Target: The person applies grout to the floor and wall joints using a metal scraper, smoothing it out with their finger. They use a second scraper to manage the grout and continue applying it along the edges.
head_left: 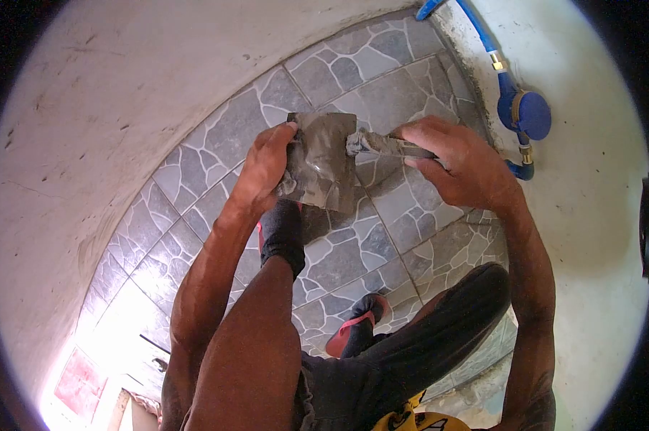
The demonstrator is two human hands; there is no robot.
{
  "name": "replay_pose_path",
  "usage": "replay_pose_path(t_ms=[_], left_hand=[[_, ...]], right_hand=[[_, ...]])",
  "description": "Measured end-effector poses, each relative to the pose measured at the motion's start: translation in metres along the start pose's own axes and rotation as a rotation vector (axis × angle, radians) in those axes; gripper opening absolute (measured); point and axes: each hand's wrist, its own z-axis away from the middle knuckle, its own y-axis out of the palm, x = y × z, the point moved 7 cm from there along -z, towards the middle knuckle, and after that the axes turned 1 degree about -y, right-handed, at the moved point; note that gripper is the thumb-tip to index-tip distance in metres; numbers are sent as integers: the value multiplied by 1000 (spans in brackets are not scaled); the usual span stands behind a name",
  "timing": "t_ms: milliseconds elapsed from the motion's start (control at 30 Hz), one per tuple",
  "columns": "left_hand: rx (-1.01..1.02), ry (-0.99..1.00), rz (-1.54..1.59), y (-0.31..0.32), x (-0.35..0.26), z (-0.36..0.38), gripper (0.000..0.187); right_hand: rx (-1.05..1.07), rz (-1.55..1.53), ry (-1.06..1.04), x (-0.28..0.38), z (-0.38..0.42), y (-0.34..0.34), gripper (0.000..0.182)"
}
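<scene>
My left hand [265,164] is closed on the left edge of a flat, roughly rectangular plate [342,197] held above the floor. Wet grey mortar [321,154] is spread over its upper face. In my right hand [468,161] is a small trowel [392,146], pinched between thumb and fingers. Mortar cakes the trowel, and its tip meets the plate's right edge. How the blade is shaped under the mortar I cannot make out.
Grey stone-pattern tiles [353,251] cover the floor. A pale wall [123,93] curves along the left, another [590,237] along the right. A blue water meter [531,115] with blue pipe is on the right wall. My feet in red flip-flops [339,340] stand below.
</scene>
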Motion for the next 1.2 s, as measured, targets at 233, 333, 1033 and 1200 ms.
replay_pose_path(t_ms=[233,333,1033,1200], left_hand=[[-20,-9,129,-1,7,-5,31],[-46,44,61,-3,4,-5,30],[-264,61,178,-54,20,27,37],[-363,82,183,-82,29,51,34]], right_hand=[[67,-103,-12,7,-2,9,32],[75,-63,-56,7,2,11,35],[-503,-225,483,-167,-65,37,52],[-628,-66,416,-182,-97,42,50]])
